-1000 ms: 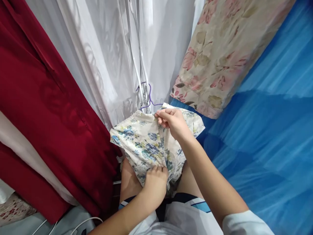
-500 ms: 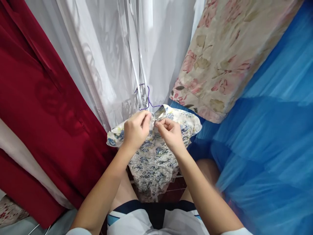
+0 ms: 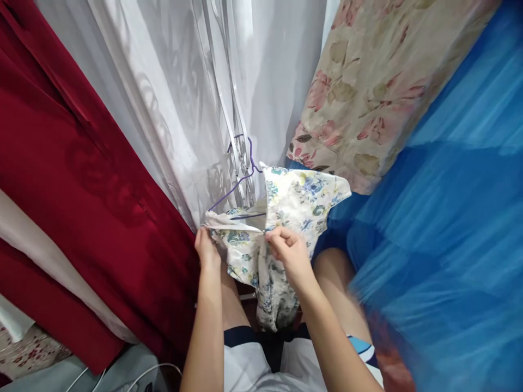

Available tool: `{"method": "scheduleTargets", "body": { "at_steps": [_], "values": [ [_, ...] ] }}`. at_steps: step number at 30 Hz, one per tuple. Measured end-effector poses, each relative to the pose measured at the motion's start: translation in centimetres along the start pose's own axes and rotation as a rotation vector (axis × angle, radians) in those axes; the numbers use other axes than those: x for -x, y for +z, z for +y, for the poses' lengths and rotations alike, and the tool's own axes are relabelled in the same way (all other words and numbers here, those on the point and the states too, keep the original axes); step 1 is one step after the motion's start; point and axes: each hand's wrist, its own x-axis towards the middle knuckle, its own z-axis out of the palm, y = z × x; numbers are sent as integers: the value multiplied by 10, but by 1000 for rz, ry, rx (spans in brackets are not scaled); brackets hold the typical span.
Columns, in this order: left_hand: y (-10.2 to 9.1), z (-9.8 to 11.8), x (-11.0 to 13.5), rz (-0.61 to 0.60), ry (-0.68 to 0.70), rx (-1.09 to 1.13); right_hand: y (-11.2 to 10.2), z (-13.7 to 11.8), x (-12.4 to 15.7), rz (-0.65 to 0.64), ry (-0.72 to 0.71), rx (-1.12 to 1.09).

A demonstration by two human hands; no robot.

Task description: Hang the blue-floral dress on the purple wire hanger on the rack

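A white blouse (image 3: 304, 193) with a blue, green and yellow flower print hangs in front of me, its neckline spread open. Its right shoulder sits on a purple hanger (image 3: 235, 188), whose bare left arm shows above the lowered left side. At that left edge, the fingers of my left hand (image 3: 207, 247) are closed on the cloth, partly hidden by it. My right hand (image 3: 289, 245) pinches the front edge of the blouse near the middle, below the neckline. Long white straps (image 3: 229, 98) hang down to the hanger's hook.
White curtain-like cloth (image 3: 278, 71) hangs behind. To the left is a dark red cloth (image 3: 81, 179). A beige floral cloth (image 3: 359, 109) and blue tulle (image 3: 441, 228) hang at the right. Thin white cables (image 3: 153, 370) lie at the lower left.
My left hand has moved from the neckline down and left to the blouse's side, pulling that side outward. My right hand has moved slightly lower. The neckline has opened wider, baring more of the hanger.
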Motion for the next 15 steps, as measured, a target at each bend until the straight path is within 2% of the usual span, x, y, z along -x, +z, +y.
{"method": "scheduleTargets", "body": {
  "at_steps": [4, 7, 9, 11, 15],
  "values": [
    [-1, -44, 50, -86, -62, -83, -51, 18, -3, 251, 12, -131],
    [3, -57, 76, -194, -87, -137, -92, 30, -8, 385, 24, -123],
    [8, -54, 87, -253, -88, -146, -111, 42, -9, 442, 43, -58],
    [14, -43, 96, -286, -69, -140, -122, 57, -7, 465, 59, 14],
    [28, -7, 117, -372, 44, -200, -118, 79, 2, 448, 69, 219]
  ]
}}
